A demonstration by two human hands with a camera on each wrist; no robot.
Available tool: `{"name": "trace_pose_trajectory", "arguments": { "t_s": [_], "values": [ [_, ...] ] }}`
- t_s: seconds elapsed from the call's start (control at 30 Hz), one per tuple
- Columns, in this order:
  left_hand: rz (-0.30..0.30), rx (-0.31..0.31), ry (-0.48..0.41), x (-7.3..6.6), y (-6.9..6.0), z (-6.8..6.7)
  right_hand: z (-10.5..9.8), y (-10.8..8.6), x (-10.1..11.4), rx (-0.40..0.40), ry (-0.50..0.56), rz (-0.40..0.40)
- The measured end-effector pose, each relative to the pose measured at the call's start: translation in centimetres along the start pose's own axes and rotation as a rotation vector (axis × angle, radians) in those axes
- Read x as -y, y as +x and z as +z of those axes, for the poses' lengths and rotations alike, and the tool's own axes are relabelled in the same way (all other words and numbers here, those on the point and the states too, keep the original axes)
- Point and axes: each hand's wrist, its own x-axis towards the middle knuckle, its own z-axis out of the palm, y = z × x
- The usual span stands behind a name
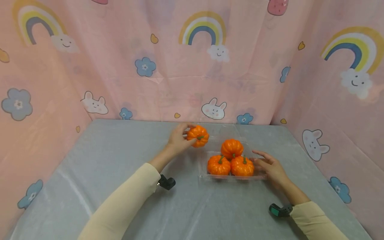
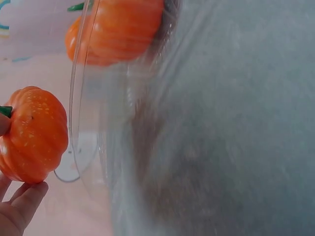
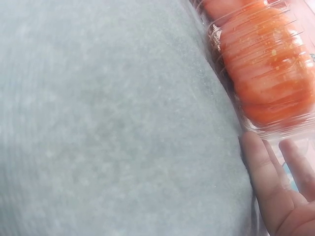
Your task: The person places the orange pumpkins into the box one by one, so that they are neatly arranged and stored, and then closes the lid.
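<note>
My left hand grips a small orange toy pumpkin with a green stem, thumb on the stem side and fingers around the other. In the left wrist view this pumpkin appears beside the wall of a clear plastic box. Three similar pumpkins sit in the clear box: one at the back, one at front left and one at front right. My right hand is at the box's right side; in the right wrist view its extended fingers touch the wall.
The box's transparent lid stands open toward the back. A grey cloth covers the table. Pink patterned curtains enclose the back and both sides. Each wrist wears a dark strapped device.
</note>
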Motion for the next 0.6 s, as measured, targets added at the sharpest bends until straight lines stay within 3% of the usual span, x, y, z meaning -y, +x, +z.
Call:
{"name": "trace_pose_trajectory", "arguments": {
  "t_s": [0.23,0.6],
  "values": [
    [0.064,0.038,0.002,-0.7,0.2,1.4,0.0,0.1,-0.3,0.005,0.008,0.0],
    [0.105,0.121,0.092,-1.2,0.2,3.4,0.0,-0.1,-0.1,0.003,0.007,-0.028]
  ]
}}
